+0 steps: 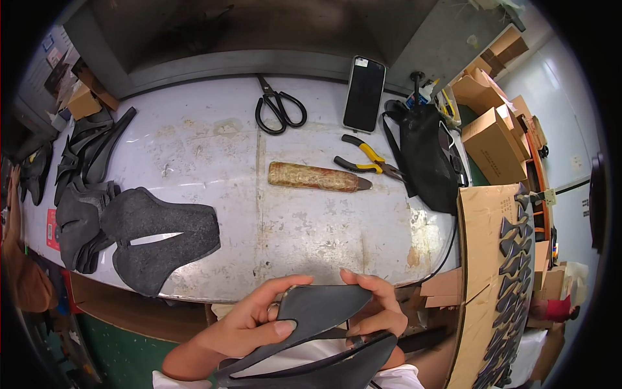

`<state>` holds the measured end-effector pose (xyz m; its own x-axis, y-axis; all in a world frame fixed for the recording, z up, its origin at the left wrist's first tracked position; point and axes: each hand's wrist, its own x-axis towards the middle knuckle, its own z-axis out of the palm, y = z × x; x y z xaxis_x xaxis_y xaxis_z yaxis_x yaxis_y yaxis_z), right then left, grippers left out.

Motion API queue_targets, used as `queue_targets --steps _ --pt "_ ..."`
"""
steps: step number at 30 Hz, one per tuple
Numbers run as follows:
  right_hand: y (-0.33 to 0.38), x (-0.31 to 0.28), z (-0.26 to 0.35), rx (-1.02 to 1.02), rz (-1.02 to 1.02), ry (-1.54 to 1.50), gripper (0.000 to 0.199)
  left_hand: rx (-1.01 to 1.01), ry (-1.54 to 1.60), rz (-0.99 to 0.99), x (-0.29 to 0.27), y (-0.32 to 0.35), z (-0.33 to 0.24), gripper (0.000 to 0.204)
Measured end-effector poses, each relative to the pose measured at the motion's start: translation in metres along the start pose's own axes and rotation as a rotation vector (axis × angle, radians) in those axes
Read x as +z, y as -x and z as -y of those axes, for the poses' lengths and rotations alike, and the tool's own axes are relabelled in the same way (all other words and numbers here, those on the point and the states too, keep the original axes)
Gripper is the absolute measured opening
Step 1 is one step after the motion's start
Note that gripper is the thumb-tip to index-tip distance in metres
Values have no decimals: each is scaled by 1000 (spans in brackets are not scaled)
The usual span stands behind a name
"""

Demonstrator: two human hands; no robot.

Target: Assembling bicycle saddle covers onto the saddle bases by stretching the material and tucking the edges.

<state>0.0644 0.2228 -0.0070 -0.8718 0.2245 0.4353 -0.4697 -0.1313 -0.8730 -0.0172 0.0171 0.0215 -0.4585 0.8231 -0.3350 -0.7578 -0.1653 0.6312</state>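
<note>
Close to my body, beyond the table's front edge, I hold a dark grey shoe upper [327, 306] between both hands. My left hand [256, 327] grips its left side, thumb pressed on the face and fingers behind. The right hand [381, 311] pinches it at the right, its fingers curled around the edge near a narrow dark strip. The lower part of the piece loops below my hands, with a pale gap showing through. On the table's left lie a flat dark grey shoe upper [165, 220] and a stack of similar pieces [81, 220].
A tape-wrapped knife [314, 177], yellow-and-black pliers [372, 157], black scissors [277, 110], a phone [365, 96] and a black pouch [427, 155] lie on the white table [207, 142]. Rows of dark pointed pieces rest on a cardboard sheet [479, 272] at the right.
</note>
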Motion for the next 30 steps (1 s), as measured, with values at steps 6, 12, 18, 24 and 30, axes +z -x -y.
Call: queue_targets --steps 6,12,18,24,30 --pt "5 -6 -3 -58 32 187 16 1 -27 113 -9 2 8 67" --pt "10 0 6 -50 68 343 20 -14 -1070 31 -4 2 -29 92" --pt "11 12 6 -195 231 502 24 470 -1155 96 -4 -13 -31 66" --pt "14 -7 6 -306 143 822 25 638 -1270 84 1 -3 -21 55" --pt "16 2 -8 -416 132 524 25 874 -1522 -66 2 0 -16 49"
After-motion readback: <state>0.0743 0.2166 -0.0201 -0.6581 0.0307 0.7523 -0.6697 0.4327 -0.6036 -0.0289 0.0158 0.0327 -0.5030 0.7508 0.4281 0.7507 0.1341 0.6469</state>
